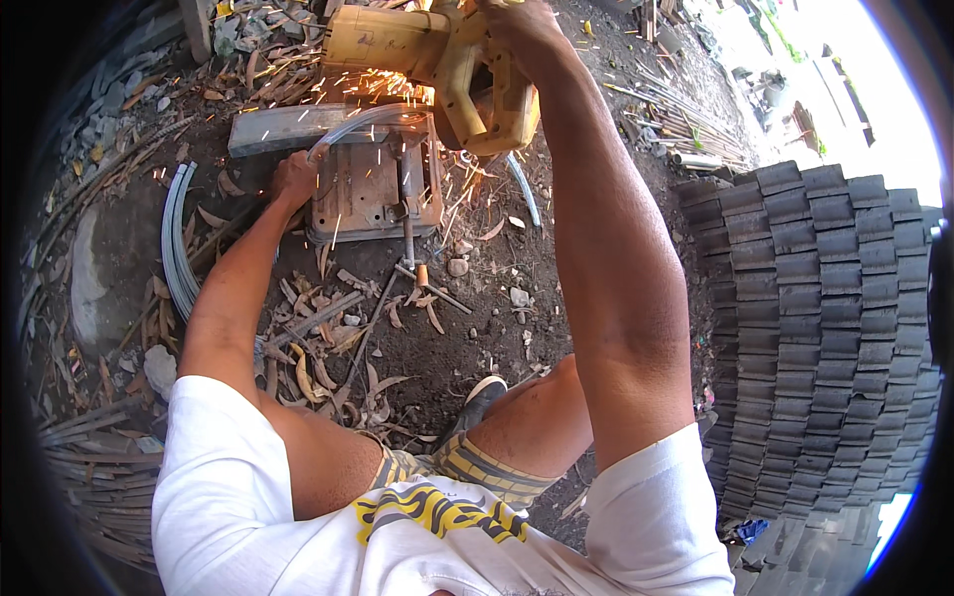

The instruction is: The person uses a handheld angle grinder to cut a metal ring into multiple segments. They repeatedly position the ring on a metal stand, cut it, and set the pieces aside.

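Observation:
Sparks spray from a yellow cut-off saw (pixel 388 42) at the top of the view. My right hand (pixel 519 35) is closed at the top of the saw, round its handle, with the fingers partly cut off by the picture edge. On the left, my left hand (pixel 294 179) grips a curved grey metal strip (pixel 370 119) whose far end runs in under the saw's guard. The saw's rusty metal base (pixel 348 194), with a clamp screw (pixel 408 189), rests on the ground. The cutting point itself is hidden by the saw.
Beside my left arm lies a bundle of bent grey strips (pixel 177 243). A long grey block (pixel 283 127) sits behind the base. Stacked dark roof tiles (pixel 800 328) rise on the right. Dry leaves, stones and sticks (pixel 686 119) litter the soil.

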`<state>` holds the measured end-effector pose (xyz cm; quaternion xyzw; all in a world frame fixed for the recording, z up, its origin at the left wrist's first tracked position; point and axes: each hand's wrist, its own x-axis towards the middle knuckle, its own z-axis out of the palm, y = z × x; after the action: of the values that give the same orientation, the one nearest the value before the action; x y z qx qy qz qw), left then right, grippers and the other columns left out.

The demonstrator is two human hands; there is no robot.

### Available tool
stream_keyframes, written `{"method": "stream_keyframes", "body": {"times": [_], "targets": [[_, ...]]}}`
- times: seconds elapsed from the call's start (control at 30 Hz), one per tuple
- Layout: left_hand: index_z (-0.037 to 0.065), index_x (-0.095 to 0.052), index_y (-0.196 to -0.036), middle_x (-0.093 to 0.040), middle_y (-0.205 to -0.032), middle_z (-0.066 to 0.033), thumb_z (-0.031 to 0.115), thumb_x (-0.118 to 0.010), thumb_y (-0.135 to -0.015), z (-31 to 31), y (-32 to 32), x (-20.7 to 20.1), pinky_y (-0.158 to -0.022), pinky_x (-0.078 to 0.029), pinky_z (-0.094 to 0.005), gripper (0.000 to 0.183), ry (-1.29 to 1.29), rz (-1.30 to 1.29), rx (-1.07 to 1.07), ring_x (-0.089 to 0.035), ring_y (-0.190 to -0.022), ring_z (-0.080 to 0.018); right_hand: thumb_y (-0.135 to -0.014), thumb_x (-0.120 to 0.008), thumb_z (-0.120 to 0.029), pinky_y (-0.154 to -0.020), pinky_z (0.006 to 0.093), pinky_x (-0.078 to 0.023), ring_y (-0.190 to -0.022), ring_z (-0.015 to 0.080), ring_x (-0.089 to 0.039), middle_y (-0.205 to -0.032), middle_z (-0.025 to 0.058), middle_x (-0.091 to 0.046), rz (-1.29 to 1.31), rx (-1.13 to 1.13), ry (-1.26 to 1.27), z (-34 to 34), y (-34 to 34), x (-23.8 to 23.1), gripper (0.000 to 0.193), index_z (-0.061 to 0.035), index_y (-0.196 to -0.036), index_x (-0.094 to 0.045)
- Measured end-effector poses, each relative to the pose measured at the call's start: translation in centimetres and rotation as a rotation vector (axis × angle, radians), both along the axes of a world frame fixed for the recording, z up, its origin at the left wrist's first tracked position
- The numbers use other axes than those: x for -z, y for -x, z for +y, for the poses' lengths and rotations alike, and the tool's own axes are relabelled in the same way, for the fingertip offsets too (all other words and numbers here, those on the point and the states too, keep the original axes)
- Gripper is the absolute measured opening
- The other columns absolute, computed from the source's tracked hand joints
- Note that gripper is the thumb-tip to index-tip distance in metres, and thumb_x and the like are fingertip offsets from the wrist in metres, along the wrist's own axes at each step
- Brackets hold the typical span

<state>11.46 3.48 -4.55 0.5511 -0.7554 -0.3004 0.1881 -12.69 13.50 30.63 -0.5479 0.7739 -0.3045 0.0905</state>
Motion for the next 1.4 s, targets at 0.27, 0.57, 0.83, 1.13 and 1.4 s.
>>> {"method": "stream_keyframes", "body": {"times": [0.27, 0.57, 0.83, 1.13, 1.4], "targets": [[-0.002, -0.067, -0.107, -0.067, -0.108, -0.0314, 0.069, -0.038, -0.098, 0.1, -0.4, 0.1, -0.089, -0.048, -0.0560, 0.077, 0.008, 0.025, 0.038, -0.062, -0.106, -0.0513, -0.096, -0.050, -0.019, -0.082, 0.0413, -0.049, -0.094, 0.0291, -0.061, -0.104, 0.0152, -0.062, -0.029, -0.097, 0.006, 1.6, -1.6, -1.0, 0.019, -0.0189, -0.109, -0.065], [0.005, -0.068, -0.108, -0.068, -0.110, -0.0283, 0.069, -0.039, -0.097, 0.2, -0.1, -0.6, -0.089, -0.050, -0.0565, 0.072, -0.105, -0.014, 0.003, -0.061, -0.109, -0.0507, -0.097, -0.056, -0.021, -0.078, 0.0406, -0.051, -0.091, 0.0300, -0.064, -0.102, 0.0169, -0.068, -0.036, -0.024, 0.175, 0.0, -0.3, 0.9, 0.023, -0.0111, -0.116, -0.065], [0.004, -0.069, -0.109, -0.068, -0.109, -0.0284, 0.071, -0.037, -0.097, -0.1, 0.0, -0.5, -0.087, -0.052, -0.0545, 0.075, -0.066, -0.105, 0.034, -0.063, -0.108, -0.0497, -0.095, -0.062, -0.021, -0.087, 0.0369, -0.051, -0.101, 0.0254, -0.066, -0.110, 0.0158, -0.069, -0.161, -0.073, 0.186, -0.3, 0.6, 1.5, 0.036, -0.0030, -0.126, -0.061], [0.003, -0.069, -0.109, -0.068, -0.108, -0.0294, 0.072, -0.039, -0.095, -0.4, 0.2, 0.5, -0.088, -0.052, -0.0551, 0.076, -0.058, -0.089, 0.014, -0.064, -0.106, -0.0491, -0.097, -0.058, -0.025, -0.085, 0.0378, -0.052, -0.105, 0.0264, -0.067, -0.115, 0.0169, -0.070, -0.148, 0.048, 0.151, 0.5, -0.7, 0.7, 0.039, -0.0097, -0.133, -0.061], [0.000, -0.070, -0.104, -0.068, -0.103, -0.0306, 0.067, -0.043, -0.097, -0.1, 0.2, 0.7, -0.087, -0.051, -0.0555, 0.073, -0.027, -0.060, -0.007, -0.064, -0.104, -0.0500, -0.096, -0.060, -0.025, -0.084, 0.0380, -0.052, -0.101, 0.0262, -0.068, -0.111, 0.0169, -0.071, -0.111, 0.030, 0.154, 0.6, -0.7, 1.0, 0.041, -0.0110, -0.135, -0.060]]}}
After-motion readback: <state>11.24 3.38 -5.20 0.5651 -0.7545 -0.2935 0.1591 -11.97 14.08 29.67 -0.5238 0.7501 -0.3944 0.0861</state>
